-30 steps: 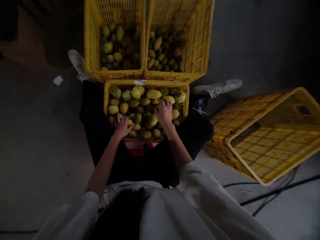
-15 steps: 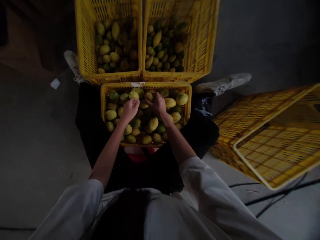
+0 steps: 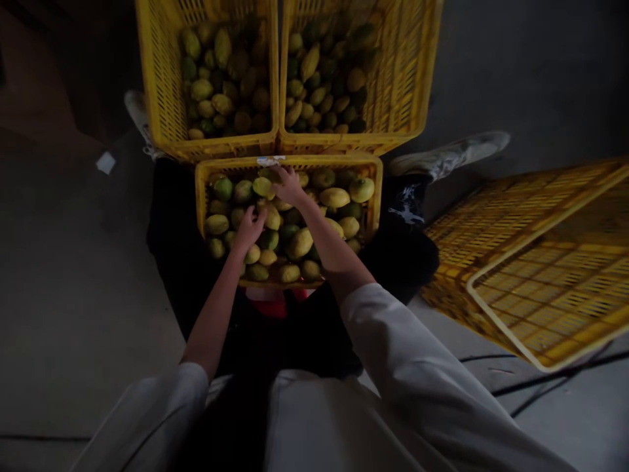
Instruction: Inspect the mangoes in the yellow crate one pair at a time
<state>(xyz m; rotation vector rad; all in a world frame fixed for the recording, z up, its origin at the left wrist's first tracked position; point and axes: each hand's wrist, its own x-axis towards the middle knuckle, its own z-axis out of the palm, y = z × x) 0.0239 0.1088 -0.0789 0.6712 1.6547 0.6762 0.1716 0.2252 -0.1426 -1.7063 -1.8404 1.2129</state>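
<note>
A yellow plastic crate (image 3: 201, 206) full of green and yellow lemons stands between my knees. My left hand (image 3: 250, 228) is over its left half, thumb and fingers apart, beside a yellow lemon (image 3: 270, 216). Whether the fingertips touch that lemon is hard to see. Farther back, my right hand (image 3: 289, 187) reaches across toward the crate's rear edge with its fingers spread. Just left of its fingers is a bright yellow-green lemon (image 3: 262, 187). A larger yellow lemon (image 3: 300, 243) lies nearer me, by my right forearm.
Two deeper yellow crates, a left one (image 3: 211, 145) and a right one (image 3: 354, 141), stand side by side beyond, both holding lemons. Another yellow crate (image 3: 496, 229) lies tipped at the right. Black cables (image 3: 555, 377) cross the floor there. A white scrap (image 3: 105, 162) lies at the left.
My right hand has moved left and away from me, toward the rear edge. My left hand has drawn back toward me, and its fingers have parted.
</note>
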